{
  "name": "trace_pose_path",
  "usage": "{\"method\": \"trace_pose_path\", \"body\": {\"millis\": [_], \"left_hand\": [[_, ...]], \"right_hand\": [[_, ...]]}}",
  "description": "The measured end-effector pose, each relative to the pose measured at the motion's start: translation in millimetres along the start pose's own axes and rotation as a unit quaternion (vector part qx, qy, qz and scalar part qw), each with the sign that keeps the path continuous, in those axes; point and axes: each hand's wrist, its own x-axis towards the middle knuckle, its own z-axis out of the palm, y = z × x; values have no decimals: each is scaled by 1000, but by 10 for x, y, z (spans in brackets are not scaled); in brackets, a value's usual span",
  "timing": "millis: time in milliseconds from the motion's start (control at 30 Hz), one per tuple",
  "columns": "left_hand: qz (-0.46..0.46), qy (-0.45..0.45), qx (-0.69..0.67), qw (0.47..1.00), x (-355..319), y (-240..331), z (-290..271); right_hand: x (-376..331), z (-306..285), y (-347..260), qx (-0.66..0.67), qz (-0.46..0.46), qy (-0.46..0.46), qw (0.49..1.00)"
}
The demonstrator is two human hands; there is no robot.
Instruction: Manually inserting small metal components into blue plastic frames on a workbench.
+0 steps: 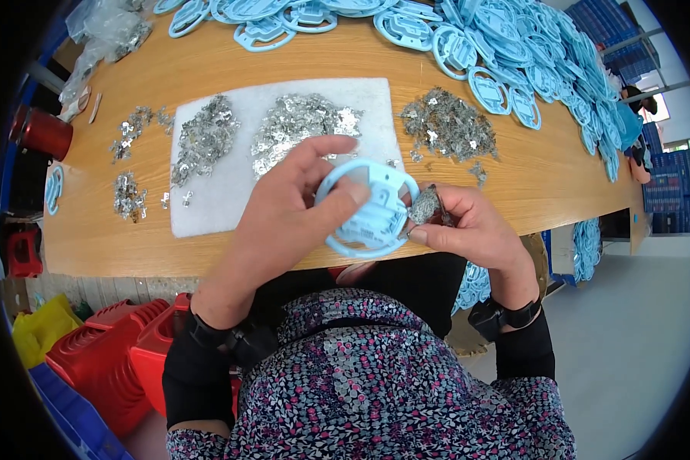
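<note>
Floral garment (383,376): by near edge of table (130,249)
Left hand (284,201): clamped on light-blue plastic ring (381,216), above that edge
Right hand (474,226): pinching grey metallic-looking clump (424,207), just right of ring

The left hand (287,203) hides part of the blue disc (385,215). The top edge cuts off the blue pile (506,50).

At the left there are red stools (103,364), with a yellow bag (42,331) and a blue crate (73,414) near them.
</note>
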Motion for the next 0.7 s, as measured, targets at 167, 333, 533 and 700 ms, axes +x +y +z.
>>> {"method": "trace_pose_path", "body": {"millis": [167, 333, 533, 700], "left_hand": [[-59, -149, 108, 981, 92, 119, -27], [-72, -111, 103, 986, 81, -147, 41], [-30, -43, -18, 998, 105, -324, 120], [-26, -46, 14, 998, 112, -381, 111]], "right_hand": [[-22, -86, -107, -66, -2, -33, 997], [12, -93, -117, -60, -37, 53, 996], [48, -36, 16, -238, -64, 154, 957], [123, 133, -26, -265, -49, 201, 942]]}}
